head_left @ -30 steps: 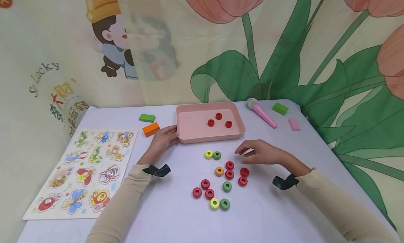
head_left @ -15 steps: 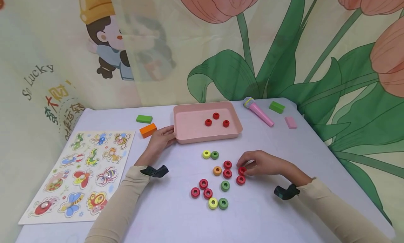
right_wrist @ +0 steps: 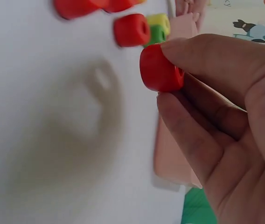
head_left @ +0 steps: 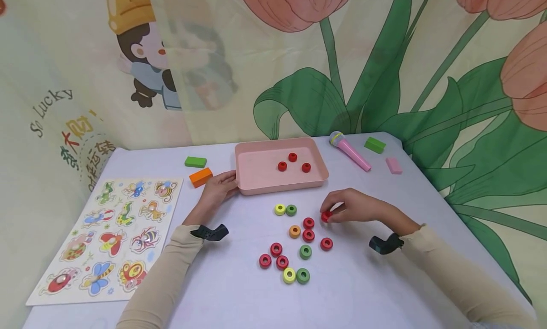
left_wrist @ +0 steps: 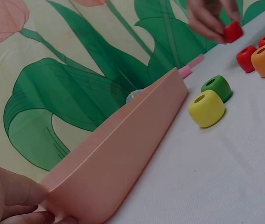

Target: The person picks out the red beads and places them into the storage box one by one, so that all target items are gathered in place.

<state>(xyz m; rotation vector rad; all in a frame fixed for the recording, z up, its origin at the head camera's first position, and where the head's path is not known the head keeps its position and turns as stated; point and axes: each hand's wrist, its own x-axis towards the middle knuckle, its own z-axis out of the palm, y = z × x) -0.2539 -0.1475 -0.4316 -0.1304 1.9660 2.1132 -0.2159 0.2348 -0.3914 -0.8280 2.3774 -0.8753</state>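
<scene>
We saw the person's two hands well apart. The right hand (head_left: pixel 352 206) pinched a glossy red bead with a hole through it (right_wrist: pixel 158 70) between thumb and fingers, raised above the white cloth-covered tabletop (head_left: pixel 239 234), to the right of and nearer the person than the tray. The left hand (head_left: pixel 215 186) touched the left end of a shallow pale-pink rectangular tray (head_left: pixel 258 172) near its front corner; we could not tell whether the fingers clasped the rim. Three red beads (head_left: pixel 292 156) sat apart inside the tray, right of its middle. In front of it we found a yellow bead (head_left: pixel 279 209) touching or just beside a green bead (head_left: pixel 291 210). Nearer the person lay a loose scatter of six red beads, an orange bead (head_left: pixel 295 231), two green beads (head_left: pixel 303 276) and a yellow one.

Left of the tray we noted a green block (head_left: pixel 195 162) and an orange block (head_left: pixel 201 177), with a white insect-picture board (head_left: pixel 77 298) further out. To its right were a pink toy microphone (head_left: pixel 352 153), a green block and a flat pink block (head_left: pixel 393 165). Behind hung a cream cloth printed with tulips (head_left: pixel 256 58).
</scene>
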